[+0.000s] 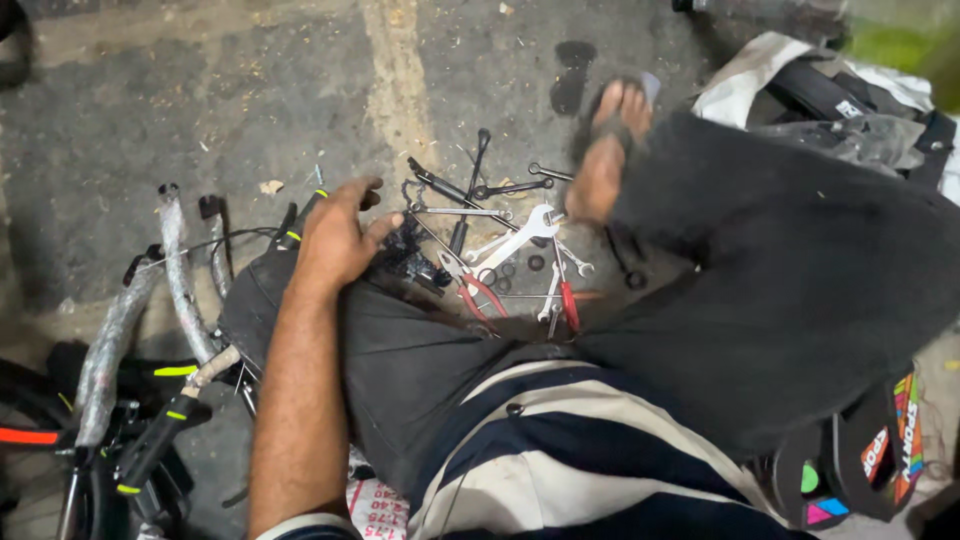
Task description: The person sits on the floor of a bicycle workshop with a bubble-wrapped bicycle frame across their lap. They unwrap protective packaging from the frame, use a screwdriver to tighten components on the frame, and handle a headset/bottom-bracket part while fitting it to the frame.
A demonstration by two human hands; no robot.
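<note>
Dark trousers (790, 290) fill the frame from three to six o'clock. At nine o'clock lies a bicycle frame (120, 330) wrapped in film. At centre, the left hand (335, 235) rests on the knee, fingers spread and loose, grasping nothing, touching a small black part (412, 262). Just past it, toward one o'clock, lies a pile of wrenches (515, 240), with red-handled pliers (478, 290) beside them. The right hand is out of sight.

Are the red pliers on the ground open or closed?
Open. The red-handled pliers lie flat among the wrenches with their two red handles spread apart in a V.
</note>
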